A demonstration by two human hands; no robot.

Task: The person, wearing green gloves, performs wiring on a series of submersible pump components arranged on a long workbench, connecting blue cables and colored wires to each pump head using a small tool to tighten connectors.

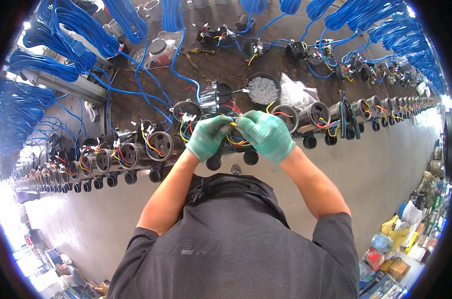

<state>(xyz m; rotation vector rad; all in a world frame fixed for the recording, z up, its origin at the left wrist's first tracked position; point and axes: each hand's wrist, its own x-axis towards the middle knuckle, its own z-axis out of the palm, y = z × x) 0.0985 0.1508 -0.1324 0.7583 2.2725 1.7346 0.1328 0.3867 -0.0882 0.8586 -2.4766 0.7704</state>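
Both my hands wear green knit gloves and meet at the bench edge, fingers closed. My left hand [206,137] pinches a yellow wire [233,124] from the left. Opposite it, my right hand [267,134] grips the wires at its fingertips, where the exact ends are hidden. Red and yellow wires run around the fingers from the dark round housing below, which the hands partly cover. Just beyond stands a shiny black cylindrical part [215,98] with a blue cable. A black bowl [277,88] of small clear pieces sits beyond my right hand.
Round housings [160,145] with coloured wires line the bench edge both ways. Dark-handled pliers [343,117] stand upright among them at right. A white plastic bag [297,93] lies beside the bowl. Coiled blue cables [89,32] hang along the far side. A lidded jar [158,50] stands far left.
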